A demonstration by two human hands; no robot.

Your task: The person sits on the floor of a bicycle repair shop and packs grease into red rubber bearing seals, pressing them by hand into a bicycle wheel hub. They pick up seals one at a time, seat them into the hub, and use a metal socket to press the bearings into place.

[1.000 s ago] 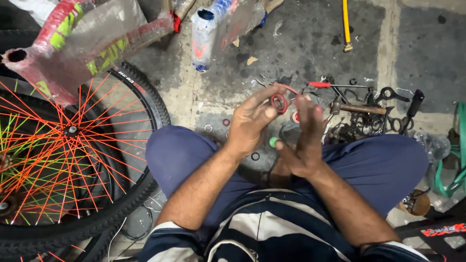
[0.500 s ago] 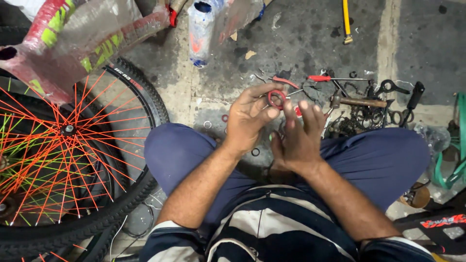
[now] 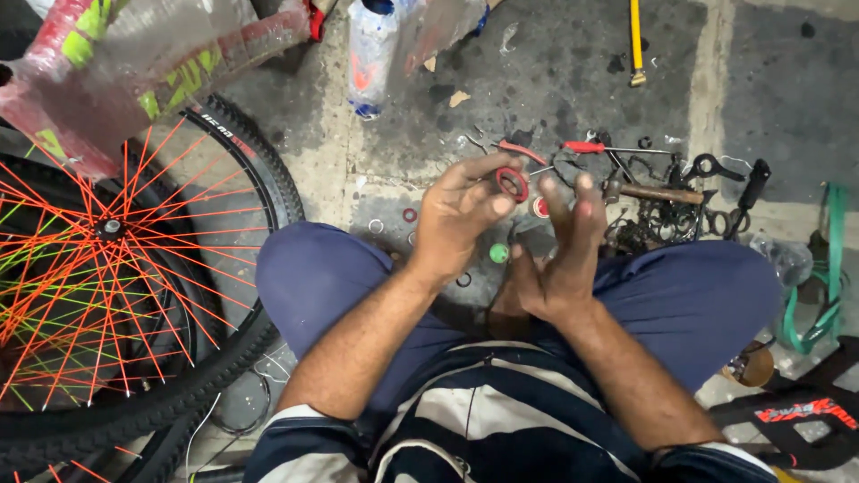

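**While pinched up over the lap: small ring, left-hand grip**

While raised above the knees, pinched tight: red ring [image 3: 512, 183] between thumb and fingertips of the left hand [image 3: 461, 210], closed on its rim. Right beside it, opened flat with fingers spread and gripping nothing: right hand [image 3: 559, 250], palm turned toward the ring. Down between the two wrists, a small green round piece [image 3: 498, 253]; impossible to tell whether held or just lying on the floor below.

Now the feel of that ring. Looks light, stiff and thin, probably smooth enough to slip. Small too, so easily dropped and lost among the clutter. Best taken at the outer edge, thumb one side and fingertip the other, exactly as gripped now.

On to the count:

- One red ring in hand, and one more red ring [image 3: 409, 215] on the concrete floor [image 3: 555, 80].
- One pale washer [image 3: 376, 225] just beside that floor ring.
- One hammer [image 3: 658, 191] lying across a tangle of dark metal parts.
- One red-handled tool [image 3: 586, 147] close behind.
- One plastic bottle [image 3: 369, 54] up top.
- One wheel with orange spokes [image 3: 107, 268] off to the left.
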